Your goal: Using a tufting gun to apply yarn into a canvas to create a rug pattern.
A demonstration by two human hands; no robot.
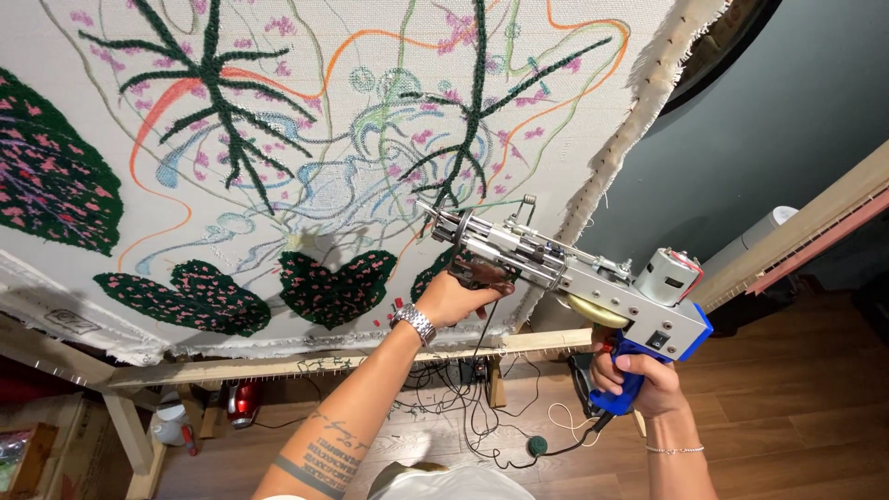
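Head view, looking down along both arms at a tufting gun [565, 268] held up against a stretched white cloth [111, 231] on a wooden frame [306, 364]. Left hand [454, 294] is wrapped around the brown front handle of the gun, fingers clenched on it; metal watch [414, 322] on that wrist, tattoos on the forearm. Right hand [639, 375] grips the blue rear handle [622, 384], closed tight around it (thin bracelet on that wrist). Gun body is silver metal with a small motor [669, 273] on top at the back; its needle end touches the cloth near a dark green branching shape [463, 139]. Cloth carries drawn orange, blue and green lines, plus finished dark green leaf patches with pink flecks [335, 287]. Black cord [482, 407] hangs from the gun down to the wooden floor [787, 407], ending in loose loops. Red object [243, 403] sits on the floor under the frame, just beside a white bottle [169, 424].
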